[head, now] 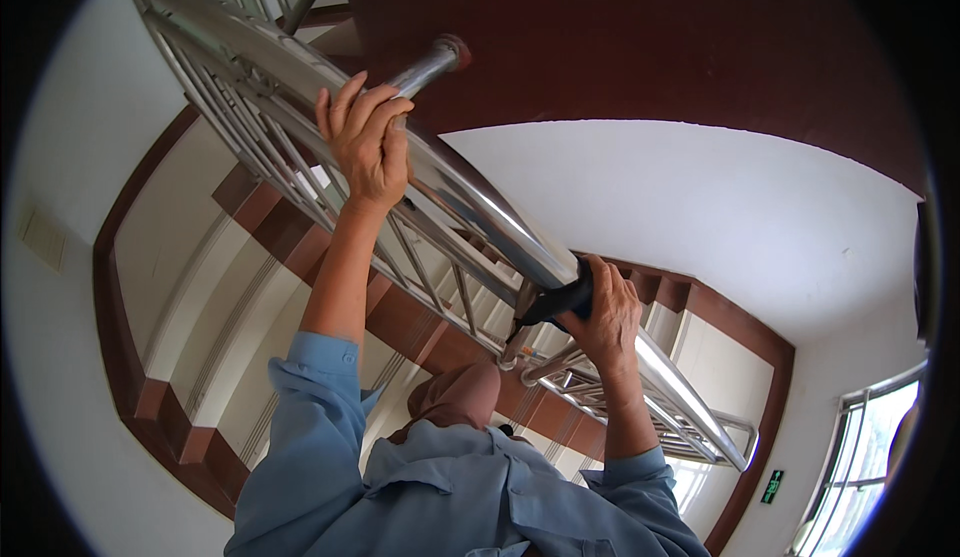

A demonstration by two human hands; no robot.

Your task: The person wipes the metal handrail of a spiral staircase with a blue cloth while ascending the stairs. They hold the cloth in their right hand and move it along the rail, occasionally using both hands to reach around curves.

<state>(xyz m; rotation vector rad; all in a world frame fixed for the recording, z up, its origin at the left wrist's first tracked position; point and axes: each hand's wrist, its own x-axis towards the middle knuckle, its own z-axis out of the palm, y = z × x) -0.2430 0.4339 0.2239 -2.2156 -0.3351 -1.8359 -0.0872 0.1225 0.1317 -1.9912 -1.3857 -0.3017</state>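
Note:
A polished metal stair handrail (484,200) runs diagonally across the view, from the upper left down to the lower right. On the rail's upper part rests my left hand (373,140), its fingers laid over the tube and nothing else seen in it. Farther down, my right hand (609,317) grips a black cloth (559,300) wrapped around the handrail. A loose end of the cloth hangs toward the post below. Metal balusters (412,257) stand under the rail.
Light stair steps (214,332) with reddish-brown edging lie below and left of the railing. More steps descend beyond it at right. A dark red stair underside (637,46) is overhead. A barred window (862,474) and a green lit exit sign (772,486) are at lower right.

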